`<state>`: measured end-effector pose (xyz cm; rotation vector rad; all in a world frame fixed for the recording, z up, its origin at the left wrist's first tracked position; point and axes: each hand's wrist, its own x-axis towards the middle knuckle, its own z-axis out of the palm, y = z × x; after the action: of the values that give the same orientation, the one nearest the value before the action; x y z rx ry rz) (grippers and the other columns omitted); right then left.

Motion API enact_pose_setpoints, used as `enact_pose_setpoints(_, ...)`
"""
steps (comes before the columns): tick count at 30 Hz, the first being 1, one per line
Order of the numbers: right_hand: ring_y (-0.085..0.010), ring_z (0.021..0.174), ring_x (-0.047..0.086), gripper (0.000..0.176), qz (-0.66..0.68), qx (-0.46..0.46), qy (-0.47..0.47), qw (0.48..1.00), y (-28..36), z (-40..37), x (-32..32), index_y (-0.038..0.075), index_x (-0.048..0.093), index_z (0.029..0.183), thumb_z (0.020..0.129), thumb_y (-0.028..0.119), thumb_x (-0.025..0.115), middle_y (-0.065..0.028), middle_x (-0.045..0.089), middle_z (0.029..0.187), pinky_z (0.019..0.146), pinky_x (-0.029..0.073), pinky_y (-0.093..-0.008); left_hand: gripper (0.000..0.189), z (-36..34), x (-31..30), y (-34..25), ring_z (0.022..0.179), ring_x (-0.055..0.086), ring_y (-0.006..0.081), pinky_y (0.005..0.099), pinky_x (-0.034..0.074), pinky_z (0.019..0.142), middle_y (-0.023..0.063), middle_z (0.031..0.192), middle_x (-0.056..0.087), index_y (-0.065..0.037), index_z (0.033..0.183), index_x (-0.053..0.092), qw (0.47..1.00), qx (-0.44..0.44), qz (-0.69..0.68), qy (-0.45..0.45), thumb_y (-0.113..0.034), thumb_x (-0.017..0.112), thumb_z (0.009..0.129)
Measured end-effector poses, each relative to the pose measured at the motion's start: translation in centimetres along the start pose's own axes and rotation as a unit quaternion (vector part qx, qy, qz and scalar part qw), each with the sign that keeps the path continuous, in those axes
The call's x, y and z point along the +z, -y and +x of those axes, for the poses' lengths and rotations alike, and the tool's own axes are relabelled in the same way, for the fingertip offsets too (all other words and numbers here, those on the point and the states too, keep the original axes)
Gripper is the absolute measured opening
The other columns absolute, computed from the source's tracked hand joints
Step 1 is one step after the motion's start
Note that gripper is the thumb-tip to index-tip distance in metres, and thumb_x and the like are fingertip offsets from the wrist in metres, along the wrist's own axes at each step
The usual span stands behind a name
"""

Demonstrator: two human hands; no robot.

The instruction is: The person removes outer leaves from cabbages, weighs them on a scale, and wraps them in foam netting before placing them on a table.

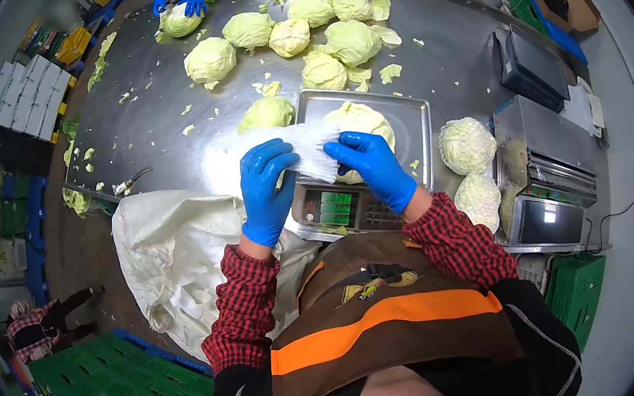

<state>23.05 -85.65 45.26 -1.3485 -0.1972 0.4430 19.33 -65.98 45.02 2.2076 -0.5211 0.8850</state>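
A white foam net sleeve (pixel 314 150) is stretched between my two blue-gloved hands, above the near edge of the scale. My left hand (pixel 266 189) pinches its left end with bent fingers. At the other end, my right hand (pixel 373 165) has its fingers closed on the sleeve's edge. Behind the sleeve, a trimmed cabbage (pixel 363 121) rests in the metal weighing tray (pixel 423 136), partly hidden by the sleeve and my right hand. The scale's green display (pixel 334 208) is lit below my hands. Another cabbage (pixel 267 113) lies just left of the tray.
Several bare cabbages (pixel 211 61) and loose leaves lie across the steel table (pixel 155 123). Two netted cabbages (pixel 467 146) sit right of the scale, beside a metal wrapping machine (pixel 542 144). A white sack (pixel 173 257) drapes at left. A co-worker's gloved hands (pixel 195 0) hold a cabbage at the far edge.
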Motion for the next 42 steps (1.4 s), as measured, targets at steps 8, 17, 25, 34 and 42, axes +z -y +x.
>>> enact_pose_setpoints(8,-0.0082,0.068,0.058,0.010,-0.001,-0.100,-0.003,0.995,0.7,0.3,2.1,0.001,0.067,0.084,0.078,0.008,0.071,-0.0035,0.065,0.077,0.063,0.047,-0.0217,0.050,1.2,0.6,-5.3,0.099,0.048,0.0096,0.0251,0.040,0.087,0.0062,0.110,0.052,0.002,0.124,0.044,0.786,-0.389,-0.470,0.102,-0.025,0.061,0.085)
enact_pose_setpoints(17,-0.0055,0.055,0.051,0.018,0.069,-0.003,0.149,0.986,3.2,1.3,-1.1,0.002,0.065,0.077,0.083,0.018,0.064,-0.0014,0.059,0.065,0.050,0.040,-0.0185,0.033,1.9,-0.6,-3.1,0.093,0.060,0.0161,0.0284,0.047,0.085,0.0096,0.103,0.061,0.001,0.116,0.053,0.662,-0.454,-0.591,0.077,-0.015,0.056,0.087)
enact_pose_setpoints(25,-0.0098,0.081,0.056,0.011,0.054,-0.178,0.200,0.962,8.0,-2.2,3.4,0.003,0.062,0.090,0.082,0.010,0.065,-0.0026,0.061,0.088,0.074,0.046,-0.0256,0.017,5.1,1.3,-1.4,0.076,0.055,0.0085,0.0224,0.045,0.069,0.0037,0.085,0.061,-0.001,0.097,0.062,0.929,-0.254,-0.220,-0.158,-0.002,0.058,0.080)
enact_pose_setpoints(34,-0.0306,0.104,0.054,0.023,-0.432,-0.422,-0.019,0.796,1.2,3.4,-2.7,0.000,0.057,0.102,0.082,0.009,0.058,-0.0153,0.059,0.105,0.093,0.041,-0.0380,0.026,5.4,5.0,-7.2,0.076,0.058,0.0091,0.0228,0.047,0.067,0.0033,0.086,0.062,-0.002,0.101,0.058,0.926,-0.184,-0.324,-0.058,-0.001,0.058,0.075)
enact_pose_setpoints(42,-0.0345,0.109,0.050,0.042,-0.635,-0.276,-0.262,0.672,-0.3,-0.1,-7.5,0.000,0.055,0.115,0.082,0.025,0.061,-0.0199,0.056,0.117,0.095,0.037,-0.0416,0.019,1.4,8.8,1.4,0.062,0.055,0.0105,0.0217,0.045,0.055,0.0041,0.070,0.060,-0.009,0.082,0.053,0.501,-0.484,-0.714,0.065,-0.025,0.060,0.087)
